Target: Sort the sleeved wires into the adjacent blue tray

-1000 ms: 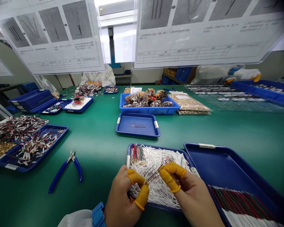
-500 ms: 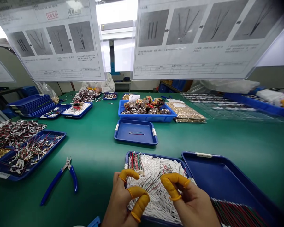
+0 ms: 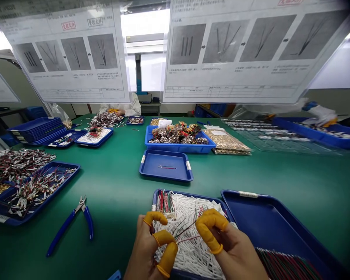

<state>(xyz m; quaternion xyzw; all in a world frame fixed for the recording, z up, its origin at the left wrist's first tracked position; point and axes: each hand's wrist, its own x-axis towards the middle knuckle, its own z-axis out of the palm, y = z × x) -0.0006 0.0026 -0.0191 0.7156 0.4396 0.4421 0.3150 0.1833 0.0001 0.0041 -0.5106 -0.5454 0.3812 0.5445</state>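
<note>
Both my hands are close together over a blue tray heaped with white-sleeved wires. My left hand and my right hand wear yellow finger cots. Thin red, green and black wires run between them. My right thumb and forefinger pinch these wires, and their other ends appear to sit in my left fingertips. A small upright bunch of coloured wires stands at the tray's far left corner, beyond my left hand.
Blue-handled cutting pliers lie left of the tray on the green bench. A larger blue tray holding coloured wires adjoins it on the right. Further trays of wires stand farther off, and co-workers sit beyond. Instruction sheets hang overhead.
My view has tilted slightly upward. My left fingers have shifted on the thin wires, which now lie flatter between my hands. The gloved hand at the far right has moved.
</note>
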